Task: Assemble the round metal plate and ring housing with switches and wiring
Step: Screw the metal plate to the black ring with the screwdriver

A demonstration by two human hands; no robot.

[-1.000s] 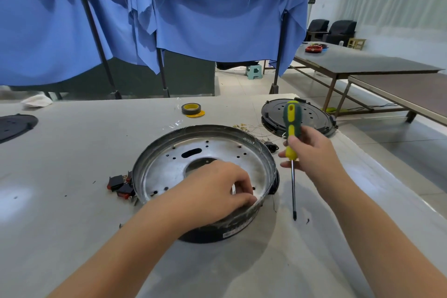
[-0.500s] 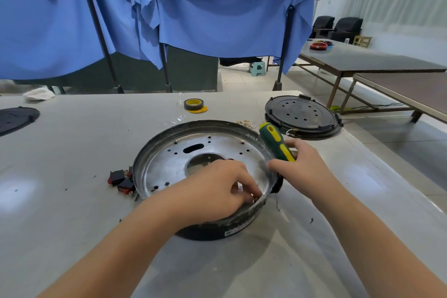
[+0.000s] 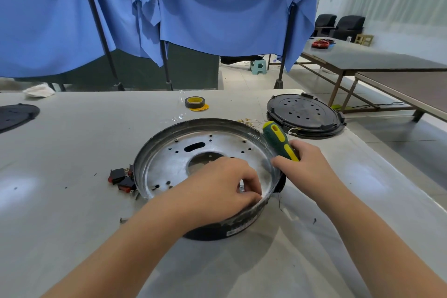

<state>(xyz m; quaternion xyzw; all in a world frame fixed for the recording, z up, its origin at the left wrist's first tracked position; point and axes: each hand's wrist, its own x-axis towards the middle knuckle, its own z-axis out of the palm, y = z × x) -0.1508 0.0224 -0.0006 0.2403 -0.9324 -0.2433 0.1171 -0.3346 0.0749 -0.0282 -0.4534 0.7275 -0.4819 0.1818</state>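
Metal screw [image 3: 241, 188] is pinched by my left hand [image 3: 227, 184]; right hand [image 3: 306, 164] grips the screwdriver [image 3: 280, 140]. If the tip misses, the screw may drop under the plate [image 3: 169, 167].

A: What's on the grey desk [image 3: 72, 201]?
B: The ring housing [image 3: 217, 227] in the middle, red-and-black switches [image 3: 121, 178] just left, a tape roll [image 3: 195, 102] behind, a black round cover [image 3: 304, 113] far right

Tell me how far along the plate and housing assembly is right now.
Done: the metal plate sits inside the ring housing. In hand: the left hand pinches something small at the near rim, and the right hand grips the screwdriver. Left: the switches lie loose on the table.
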